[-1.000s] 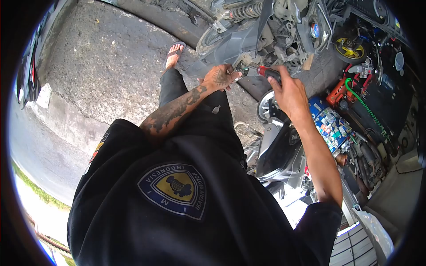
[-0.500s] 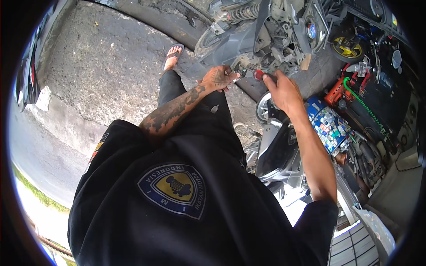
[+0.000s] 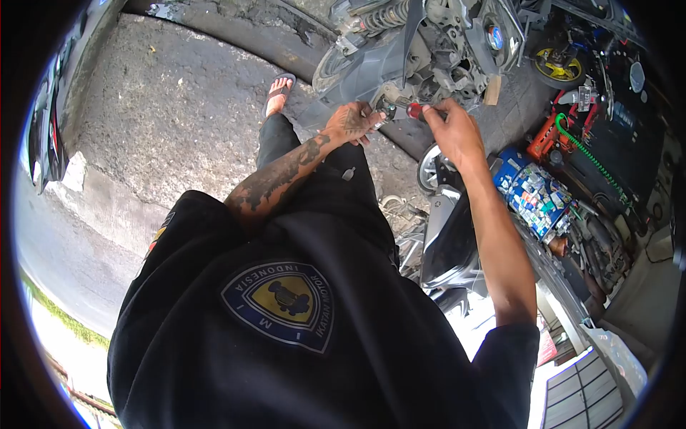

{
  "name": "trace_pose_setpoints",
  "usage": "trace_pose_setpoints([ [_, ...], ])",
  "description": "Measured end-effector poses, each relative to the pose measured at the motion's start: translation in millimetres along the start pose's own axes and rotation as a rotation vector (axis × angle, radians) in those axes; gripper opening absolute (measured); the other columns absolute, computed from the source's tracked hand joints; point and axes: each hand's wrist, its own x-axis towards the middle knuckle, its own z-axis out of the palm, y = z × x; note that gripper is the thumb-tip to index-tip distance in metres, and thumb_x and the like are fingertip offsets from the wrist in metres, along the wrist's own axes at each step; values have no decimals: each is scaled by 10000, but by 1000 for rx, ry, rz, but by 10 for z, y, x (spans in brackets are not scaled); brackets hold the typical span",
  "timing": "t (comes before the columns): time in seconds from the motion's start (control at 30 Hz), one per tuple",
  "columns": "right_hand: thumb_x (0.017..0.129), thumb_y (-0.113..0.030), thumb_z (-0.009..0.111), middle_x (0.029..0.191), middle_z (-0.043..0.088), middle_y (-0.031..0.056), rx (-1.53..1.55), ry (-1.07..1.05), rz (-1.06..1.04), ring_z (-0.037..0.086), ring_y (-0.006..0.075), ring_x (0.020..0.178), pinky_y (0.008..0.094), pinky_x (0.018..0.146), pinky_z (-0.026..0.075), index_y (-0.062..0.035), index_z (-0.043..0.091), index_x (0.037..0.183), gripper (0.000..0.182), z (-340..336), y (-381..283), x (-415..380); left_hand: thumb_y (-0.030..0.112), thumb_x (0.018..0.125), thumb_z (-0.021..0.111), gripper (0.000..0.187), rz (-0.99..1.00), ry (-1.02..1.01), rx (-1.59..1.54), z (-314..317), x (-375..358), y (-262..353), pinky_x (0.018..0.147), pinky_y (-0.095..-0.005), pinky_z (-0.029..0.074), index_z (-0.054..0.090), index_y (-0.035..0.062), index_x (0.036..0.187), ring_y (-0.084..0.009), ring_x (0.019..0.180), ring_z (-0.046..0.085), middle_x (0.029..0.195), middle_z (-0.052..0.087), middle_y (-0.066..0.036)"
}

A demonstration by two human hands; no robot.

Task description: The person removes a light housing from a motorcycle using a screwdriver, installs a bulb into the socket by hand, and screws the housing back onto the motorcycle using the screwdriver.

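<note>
My right hand (image 3: 456, 134) is closed around the red handle of a screwdriver (image 3: 414, 110). Its shaft points left, toward a small dark and metallic part (image 3: 386, 113). That part sits at the fingertips of my left hand (image 3: 350, 123), pinched between thumb and fingers. The tool's tip is at or very near the part; contact is too small to make out. Just beyond both hands stands a partly stripped motorcycle (image 3: 443, 64) with a dark grey rear mudguard (image 3: 361, 79) and exposed frame parts.
A sandalled foot (image 3: 279, 93) rests on rough concrete (image 3: 179, 107). To the right stand a sticker-covered blue drum (image 3: 536, 196), an orange-red machine (image 3: 547, 139) with a green coiled hose (image 3: 589, 157), and a yellow wheel (image 3: 559, 66). Another motorcycle (image 3: 450, 236) is beside my right arm.
My right hand and the screwdriver have shifted slightly up and left, closer to the part in my left hand. My left hand stays nearly in place; the view has tilted a little.
</note>
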Motion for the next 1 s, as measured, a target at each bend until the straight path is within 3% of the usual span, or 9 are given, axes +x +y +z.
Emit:
trace_pose_setpoints([
  [0.17,849,-434,633,741,634,207,-277,-136,-42,645,383,767,440,692,479,-70,555,1189,505,-150,11,-96,492,866,619,513,-7,-3,12,-2,37,-1,455,-261,538,580,-10,970,-169,597,691,820,689,-85],
  [0.23,834,-429,649,748,637,203,-529,-137,-445,645,383,764,447,698,481,-94,523,1226,530,-94,40,-141,490,866,620,511,-16,1,14,-12,6,-5,455,-260,538,583,-8,973,-168,596,691,817,688,-83],
  [0.3,818,-410,660,758,642,199,-459,-140,-435,641,395,771,445,705,481,-73,558,1176,502,-31,-32,-99,529,874,588,556,-20,-11,48,-11,-4,11,461,-252,527,568,4,1055,-155,613,690,865,704,-93],
  [0.4,795,-404,635,978,661,253,-29,-85,71,620,409,974,441,823,486,-18,645,1043,459,-3,-190,55,543,873,579,574,-20,-4,55,12,-17,0,452,-244,528,567,-1,1054,-151,606,688,857,701,-92],
  [0.57,780,-455,647,1005,660,241,-16,-178,36,613,407,987,427,838,477,-35,651,1067,509,-234,7,148,538,871,581,560,-5,10,70,4,3,21,461,-272,554,593,-7,998,-173,612,692,843,687,-91],
  [0.63,804,-368,659,978,661,241,-94,-183,-6,616,404,970,431,821,482,-78,649,1088,406,-450,-65,-222,564,872,556,609,-29,-33,97,-8,-117,55,466,-269,562,585,-21,1041,-201,632,696,901,684,-120],
  [0.7,816,-299,664,919,664,217,-74,-131,-90,635,376,897,418,776,484,-92,641,1100,353,-376,167,-428,627,848,544,700,-171,-135,62,18,-86,-44,512,-300,567,552,-19,1119,-197,655,692,967,681,-133],
  [0.8,827,-205,672,902,662,200,-87,-25,-181,640,372,860,422,754,483,-102,617,1136,330,-191,320,-464,666,885,435,758,-210,-617,-98,166,-223,-8,670,-342,582,533,-22,1189,-251,859,693,1061,672,-146],
  [1.0,832,-183,664,986,647,224,-132,10,-192,617,410,920,449,790,478,-98,588,1174,360,-102,295,-430,582,948,385,648,-95,-652,-257,366,-252,66,759,-342,556,560,10,1200,-245,973,666,1134,654,-121],
])
